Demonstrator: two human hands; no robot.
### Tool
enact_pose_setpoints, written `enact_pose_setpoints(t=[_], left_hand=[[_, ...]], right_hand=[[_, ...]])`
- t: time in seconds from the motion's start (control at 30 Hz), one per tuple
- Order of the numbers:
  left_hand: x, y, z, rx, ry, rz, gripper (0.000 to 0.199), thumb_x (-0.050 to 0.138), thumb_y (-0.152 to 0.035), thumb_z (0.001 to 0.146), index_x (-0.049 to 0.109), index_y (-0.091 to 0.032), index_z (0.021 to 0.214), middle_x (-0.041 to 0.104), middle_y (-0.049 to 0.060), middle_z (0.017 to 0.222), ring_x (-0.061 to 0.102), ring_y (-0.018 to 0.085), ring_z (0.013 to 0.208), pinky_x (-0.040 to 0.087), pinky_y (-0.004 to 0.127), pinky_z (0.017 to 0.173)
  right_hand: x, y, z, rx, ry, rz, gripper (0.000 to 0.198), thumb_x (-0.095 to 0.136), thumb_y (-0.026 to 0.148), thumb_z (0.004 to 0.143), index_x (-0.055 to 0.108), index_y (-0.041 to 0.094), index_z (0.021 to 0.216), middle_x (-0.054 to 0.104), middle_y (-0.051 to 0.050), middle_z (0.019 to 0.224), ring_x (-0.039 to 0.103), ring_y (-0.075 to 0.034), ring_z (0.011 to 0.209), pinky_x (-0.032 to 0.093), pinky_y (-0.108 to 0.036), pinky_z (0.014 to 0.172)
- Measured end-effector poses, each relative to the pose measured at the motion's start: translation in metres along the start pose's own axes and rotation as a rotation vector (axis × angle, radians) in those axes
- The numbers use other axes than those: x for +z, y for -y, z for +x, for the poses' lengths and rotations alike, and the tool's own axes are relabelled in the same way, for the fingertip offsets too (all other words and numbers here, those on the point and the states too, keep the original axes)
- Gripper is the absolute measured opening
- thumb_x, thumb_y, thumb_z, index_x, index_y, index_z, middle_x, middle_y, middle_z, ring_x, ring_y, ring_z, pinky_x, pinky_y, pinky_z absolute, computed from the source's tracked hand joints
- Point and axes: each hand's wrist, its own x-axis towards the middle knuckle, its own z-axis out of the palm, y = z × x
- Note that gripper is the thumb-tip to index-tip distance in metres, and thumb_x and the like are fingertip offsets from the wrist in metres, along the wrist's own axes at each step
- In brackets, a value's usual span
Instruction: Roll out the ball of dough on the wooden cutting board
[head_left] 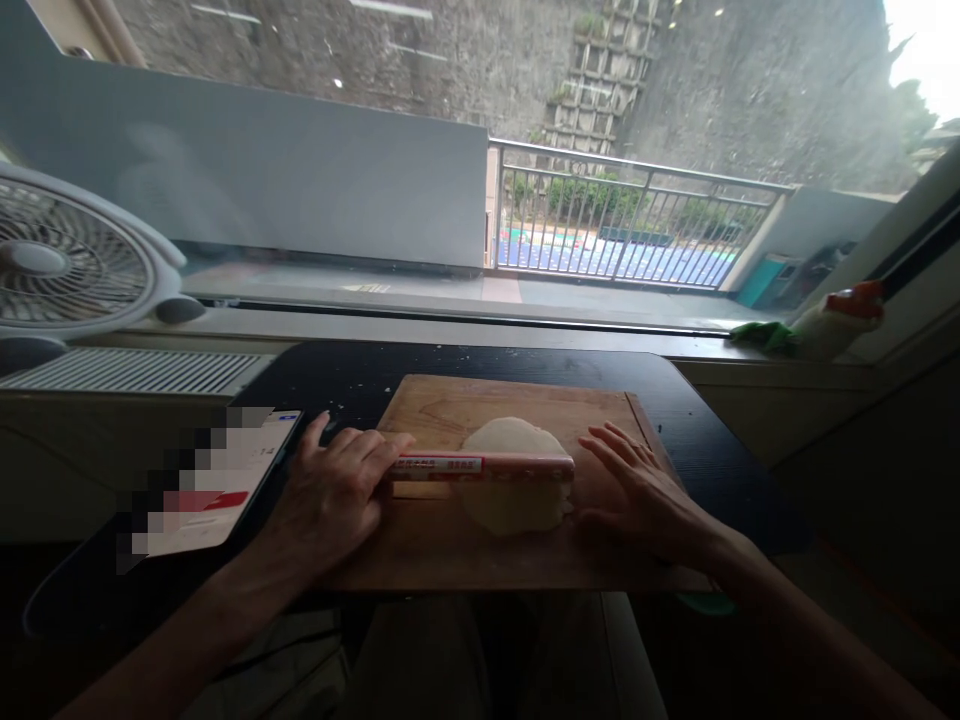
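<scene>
- Our left hand (337, 490) grips the roller (529, 467) across the dough (511, 512).
- Our right hand (637, 482), spread open, is right of the dough.
- We should press evenly.

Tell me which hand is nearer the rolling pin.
Left. The left hand holds the rolling pin at its left end; the right hand is open, apart from it, beyond its right end.

Just left of the left hand (341, 485) lies a lit, partly pixelated device (255, 475); farther past it, a white fan (75, 250) stands by a slatted grille (150, 370). Beyond the right hand (637, 480), a pale object with an orange top (844, 320) sits beside a green item (769, 335) on the windowsill (420, 328). A metal railing (630, 225) shows outdoors, ahead of both hands.
</scene>
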Motion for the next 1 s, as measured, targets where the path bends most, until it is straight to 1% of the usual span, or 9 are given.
enact_pose_setpoints(t=[0.1,0.17,0.23,0.4,0.57,0.73,0.9,1.0], left_hand=[[0.009,0.006,-0.001,-0.029,-0.017,-0.058,0.040,0.046,-0.017,0.073,0.058,-0.025,0.110,0.066,0.006,0.097,0.059,0.025,0.091,0.023,0.051,0.103],[0.015,0.012,-0.003,-0.037,-0.015,-0.115,0.039,0.045,-0.020,0.075,0.056,-0.023,0.112,0.066,0.006,0.098,0.059,0.024,0.092,0.030,0.047,0.100],[0.020,0.018,-0.005,-0.037,0.009,-0.149,0.039,0.044,-0.022,0.077,0.055,-0.022,0.114,0.066,0.005,0.099,0.059,0.024,0.092,0.034,0.043,0.096],[0.022,0.020,-0.007,-0.031,0.018,-0.142,0.037,0.045,-0.023,0.079,0.053,-0.021,0.115,0.064,0.006,0.100,0.057,0.024,0.091,0.035,0.043,0.093],[0.019,0.016,-0.006,-0.036,-0.006,-0.146,0.036,0.045,-0.022,0.079,0.051,-0.021,0.115,0.063,0.005,0.098,0.057,0.022,0.088,0.038,0.038,0.090],[0.019,0.015,-0.006,-0.032,0.004,-0.129,0.036,0.045,-0.022,0.079,0.051,-0.020,0.115,0.063,0.006,0.098,0.057,0.023,0.089,0.036,0.041,0.092],[0.024,0.016,-0.006,-0.049,-0.018,-0.118,0.036,0.044,-0.023,0.080,0.053,-0.018,0.114,0.063,0.006,0.096,0.056,0.023,0.087,0.038,0.041,0.090],[0.024,0.017,-0.005,-0.044,-0.008,-0.125,0.035,0.044,-0.022,0.080,0.052,-0.019,0.115,0.063,0.005,0.099,0.057,0.023,0.089,0.037,0.040,0.092]], right_hand=[[-0.002,0.000,0.019,-0.010,0.065,0.023,0.091,0.063,0.061,0.067,0.029,0.024,0.141,0.027,-0.009,0.147,0.014,-0.027,0.138,0.020,-0.047,0.110],[-0.004,0.002,0.029,-0.013,0.077,0.036,0.095,0.065,0.062,0.064,0.028,0.023,0.142,0.028,-0.010,0.147,0.014,-0.027,0.138,0.019,-0.046,0.110],[-0.007,0.002,0.033,-0.026,0.084,0.032,0.096,0.064,0.064,0.063,0.028,0.022,0.142,0.029,-0.010,0.147,0.013,-0.027,0.138,0.018,-0.046,0.110],[-0.008,0.001,0.035,-0.061,0.074,-0.026,0.099,0.062,0.069,0.063,0.028,0.020,0.142,0.026,-0.012,0.148,0.011,-0.029,0.138,0.015,-0.049,0.110],[-0.008,0.000,0.038,-0.083,0.086,-0.037,0.100,0.062,0.069,0.062,0.027,0.020,0.142,0.026,-0.011,0.148,0.014,-0.028,0.138,0.018,-0.047,0.110],[-0.010,-0.001,0.032,-0.092,0.026,-0.056,0.095,0.065,0.064,0.064,0.027,0.025,0.142,0.030,-0.009,0.146,0.014,-0.029,0.137,0.018,-0.050,0.109],[-0.006,-0.003,0.040,-0.119,0.022,-0.073,0.099,0.061,0.072,0.063,0.028,0.022,0.142,0.028,-0.012,0.146,0.016,-0.031,0.137,0.020,-0.052,0.108],[-0.007,-0.007,0.043,-0.115,0.009,-0.076,0.092,0.056,0.071,0.068,0.029,0.023,0.141,0.029,-0.012,0.146,0.018,-0.030,0.136,0.021,-0.052,0.107]])
